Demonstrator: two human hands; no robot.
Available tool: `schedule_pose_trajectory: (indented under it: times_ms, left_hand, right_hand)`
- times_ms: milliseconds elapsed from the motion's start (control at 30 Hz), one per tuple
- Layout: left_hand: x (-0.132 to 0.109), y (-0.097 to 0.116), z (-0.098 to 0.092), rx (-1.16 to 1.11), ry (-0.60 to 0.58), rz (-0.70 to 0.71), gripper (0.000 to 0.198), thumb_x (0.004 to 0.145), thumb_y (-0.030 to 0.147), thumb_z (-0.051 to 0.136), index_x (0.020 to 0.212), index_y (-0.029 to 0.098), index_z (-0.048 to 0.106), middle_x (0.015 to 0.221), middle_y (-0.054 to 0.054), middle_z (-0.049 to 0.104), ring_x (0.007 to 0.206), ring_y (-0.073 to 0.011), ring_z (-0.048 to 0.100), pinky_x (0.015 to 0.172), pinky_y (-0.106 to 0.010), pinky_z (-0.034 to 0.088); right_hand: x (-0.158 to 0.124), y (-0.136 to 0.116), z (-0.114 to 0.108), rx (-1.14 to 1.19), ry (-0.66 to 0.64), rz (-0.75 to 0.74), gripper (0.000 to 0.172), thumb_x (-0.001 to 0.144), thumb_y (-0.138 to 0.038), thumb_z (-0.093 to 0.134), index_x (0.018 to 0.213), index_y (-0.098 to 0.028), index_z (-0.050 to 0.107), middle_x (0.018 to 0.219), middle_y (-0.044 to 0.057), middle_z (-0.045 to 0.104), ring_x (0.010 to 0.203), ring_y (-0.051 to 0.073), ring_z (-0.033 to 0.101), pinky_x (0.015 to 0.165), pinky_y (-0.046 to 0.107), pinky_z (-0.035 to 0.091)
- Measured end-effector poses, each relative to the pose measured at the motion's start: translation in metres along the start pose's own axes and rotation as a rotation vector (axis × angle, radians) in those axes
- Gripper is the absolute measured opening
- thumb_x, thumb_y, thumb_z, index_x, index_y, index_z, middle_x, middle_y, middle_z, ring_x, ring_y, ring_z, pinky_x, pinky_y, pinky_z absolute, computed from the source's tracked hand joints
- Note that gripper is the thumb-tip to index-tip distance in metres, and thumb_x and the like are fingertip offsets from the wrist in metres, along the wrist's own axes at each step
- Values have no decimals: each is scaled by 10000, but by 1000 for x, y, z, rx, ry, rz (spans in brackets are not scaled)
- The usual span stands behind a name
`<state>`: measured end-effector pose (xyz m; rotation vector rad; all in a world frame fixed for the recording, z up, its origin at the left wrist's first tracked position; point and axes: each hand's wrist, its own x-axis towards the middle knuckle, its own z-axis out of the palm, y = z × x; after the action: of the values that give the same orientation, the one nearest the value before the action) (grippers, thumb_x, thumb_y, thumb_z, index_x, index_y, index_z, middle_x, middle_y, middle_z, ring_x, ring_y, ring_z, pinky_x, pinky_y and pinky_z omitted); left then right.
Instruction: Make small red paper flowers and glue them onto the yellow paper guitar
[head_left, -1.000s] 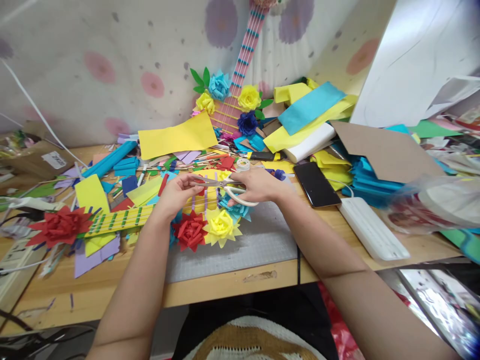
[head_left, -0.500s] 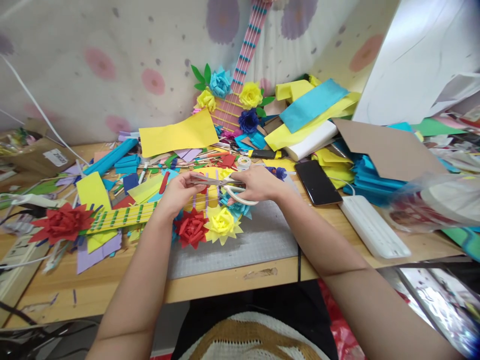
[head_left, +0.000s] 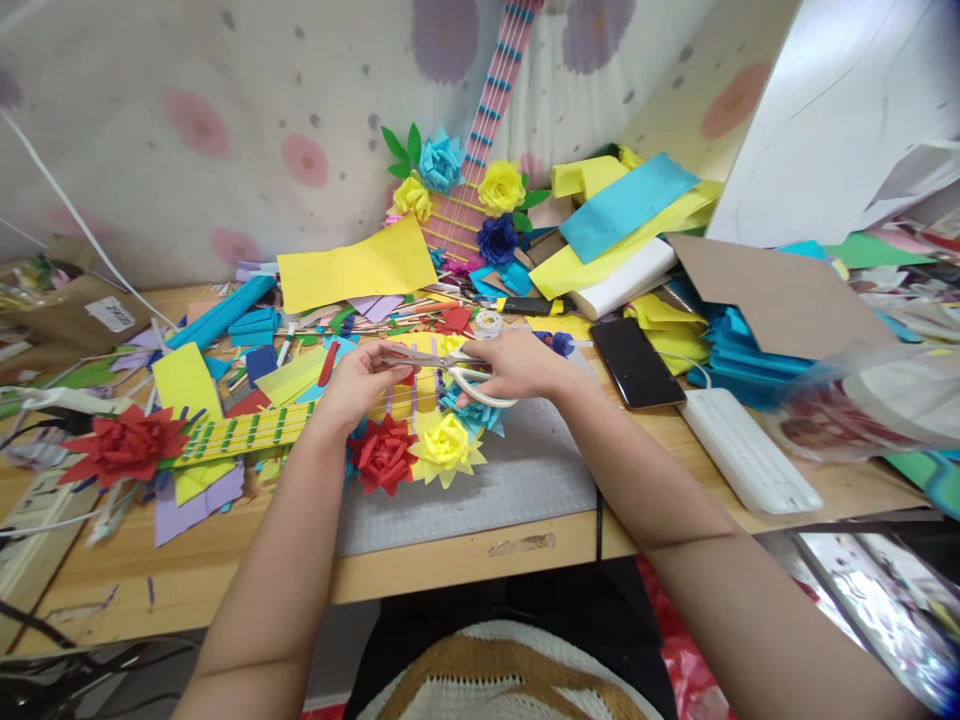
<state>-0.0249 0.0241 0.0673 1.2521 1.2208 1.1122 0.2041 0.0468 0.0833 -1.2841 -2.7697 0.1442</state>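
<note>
The right hand (head_left: 517, 365) grips the white-handled scissors (head_left: 474, 385) mid-tabletop (head_left: 450, 570), blades pointing left. The left hand (head_left: 360, 385) is pinched closed at the blade tips, on something too small to tell. Just nearer lie a red paper flower (head_left: 382, 455) and a yellow paper flower (head_left: 444, 445).

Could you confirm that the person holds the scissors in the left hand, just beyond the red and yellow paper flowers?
Not quite: the head view shows the scissors in the right hand; the left hand is only at the blade tips. They are indeed just beyond the red flower and yellow flower.
</note>
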Motion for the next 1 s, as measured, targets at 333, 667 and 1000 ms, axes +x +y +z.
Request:
schedule_pose_trajectory:
  times_ms: [333,667,1000]
  left_hand:
    - [2,-3,-1,30,4,23,362,504,296,823,789,170,640,775,-39,718,785,-191,676,797,-344,541]
    - [0,2,1,18,1,8,355,496,281,833,763,168,629,794,-47,715,813,-209,679,812,-369,543]
    - [2,-3,-2,20,8,24,349,510,283,821,786,168,640,795,-46,717,805,-197,675,821,-355,534]
  right_hand:
    - [-1,-2,-2,-6,-22,-11,701,671,-806,458,955,-179,589,836,79,675,707,203,566,588,268,212]
    - [0,-1,-1,-42,-6,9,660,684,-789,452,864,-177,616,731,72,660,652,186,544,577,270,180]
    - [-2,-2,-3,-16,-28,-2,682,672,-796,468,936,-179,588,825,81,673,705,201,566,588,266,198]
